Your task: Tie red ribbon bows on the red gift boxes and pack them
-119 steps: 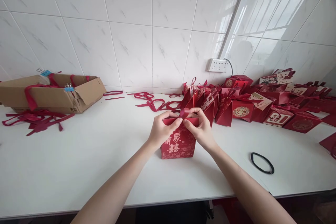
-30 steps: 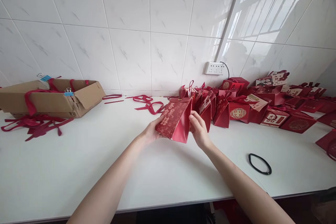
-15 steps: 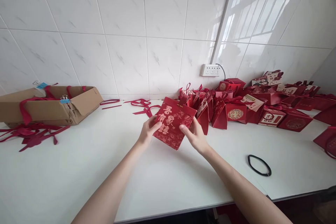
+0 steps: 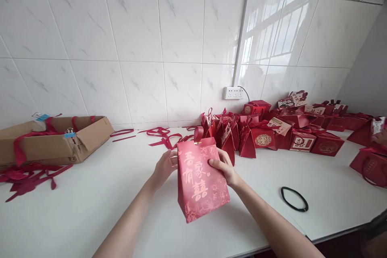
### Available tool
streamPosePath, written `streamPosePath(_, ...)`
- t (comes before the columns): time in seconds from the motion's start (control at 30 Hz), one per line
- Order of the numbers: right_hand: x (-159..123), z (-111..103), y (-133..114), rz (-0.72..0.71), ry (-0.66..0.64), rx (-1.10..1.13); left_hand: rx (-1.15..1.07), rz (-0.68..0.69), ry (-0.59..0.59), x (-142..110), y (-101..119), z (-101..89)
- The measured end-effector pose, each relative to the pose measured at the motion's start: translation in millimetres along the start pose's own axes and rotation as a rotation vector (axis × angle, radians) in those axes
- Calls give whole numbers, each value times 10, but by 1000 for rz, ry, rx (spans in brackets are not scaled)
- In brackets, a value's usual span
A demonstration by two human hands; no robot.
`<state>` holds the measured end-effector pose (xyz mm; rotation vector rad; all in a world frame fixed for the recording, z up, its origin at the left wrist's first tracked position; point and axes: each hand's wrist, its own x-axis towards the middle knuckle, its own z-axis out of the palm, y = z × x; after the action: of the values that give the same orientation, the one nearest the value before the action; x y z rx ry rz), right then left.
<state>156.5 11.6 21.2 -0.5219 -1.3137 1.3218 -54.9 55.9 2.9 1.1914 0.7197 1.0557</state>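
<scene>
I hold a red gift bag (image 4: 201, 181) with gold characters upright in the air above the white table (image 4: 90, 213), its printed face toward me. My left hand (image 4: 163, 167) grips its left edge and my right hand (image 4: 223, 167) grips its right edge near the top. A dark red ribbon loop (image 4: 198, 134) sticks up from the folded top of the bag.
Many red gift bags and boxes (image 4: 272, 133) crowd the back right of the table. An open cardboard box (image 4: 51, 139) with ribbons and binder clips stands at the left, loose ribbons (image 4: 27, 177) before it. More ribbons (image 4: 160, 135) lie by the wall. A black hair tie (image 4: 294, 199) lies at right.
Four seconds ago both hands worked at the ribbon on the bag's top while it stood on the table. Since then I lifted, tilted and turned it; now it is upright and nearer me.
</scene>
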Motion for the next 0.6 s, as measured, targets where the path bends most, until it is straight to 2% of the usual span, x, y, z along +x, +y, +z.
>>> streamPosePath(0.07,3,35,-32,79,-16,124,42,15,46,23,-36,-30)
streamPosePath(0.17,-49,42,-146,287,-110,296,63,-9,40,22,-69,-29)
streamPosePath(0.2,-74,22,-185,360,-164,330,78,-30,26,16,-75,-22)
streamPosePath(0.3,-105,-92,-210,538,-451,303,175,-106,-41,0,-81,-12)
streamPosePath(0.37,-66,-178,-125,546,-648,222,220,-131,-78,3,-83,-22)
streamPosePath(0.43,1,-227,-5,460,-745,180,216,-131,-78,17,-88,-44)
streamPosePath(0.5,50,-208,79,343,-712,183,188,-126,-64,39,-100,-71)
streamPosePath(0.53,57,-172,92,289,-623,167,173,-127,-57,52,-110,-86)
streamPosePath(0.6,27,-75,58,185,-335,92,137,-122,-43,72,-133,-113)
